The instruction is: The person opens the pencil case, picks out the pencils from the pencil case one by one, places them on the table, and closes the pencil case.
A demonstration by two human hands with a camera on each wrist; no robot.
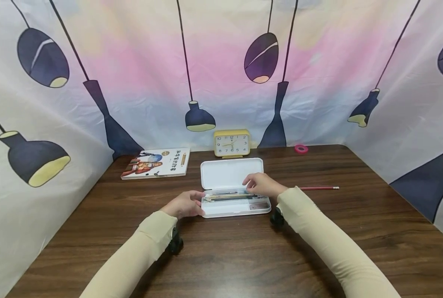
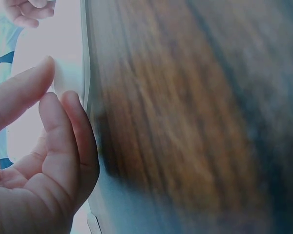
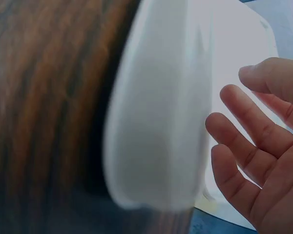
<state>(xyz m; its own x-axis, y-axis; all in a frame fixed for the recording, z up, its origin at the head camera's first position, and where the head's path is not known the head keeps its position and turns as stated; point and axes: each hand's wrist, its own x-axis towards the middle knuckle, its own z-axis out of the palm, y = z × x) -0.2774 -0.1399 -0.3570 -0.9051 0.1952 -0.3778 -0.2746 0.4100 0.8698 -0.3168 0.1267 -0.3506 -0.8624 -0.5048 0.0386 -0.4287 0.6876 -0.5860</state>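
A white pencil case (image 1: 226, 212) lies with its lid (image 1: 228, 171) tipped back, away from the person. Several pencils (image 1: 225, 198) lie lengthwise inside, and a small dark rectangular item (image 1: 259, 205) is in its front right part. My left hand (image 1: 185, 204) grips the case's left end between thumb and fingers. Over the right part of the case is my right hand (image 1: 264, 185), near the lid's hinge side. In the right wrist view its fingers (image 3: 249, 153) are loosely bent and spread, with nothing visible between them.
A red pencil (image 1: 319, 188) lies on the brown table (image 1: 221, 256) right of the case. Behind stand a yellow alarm clock (image 1: 231, 143) and, to its left, a flat-lying book (image 1: 156, 163). A pink tape roll (image 1: 301, 148) sits at the back right, before a printed curtain (image 1: 221, 62).
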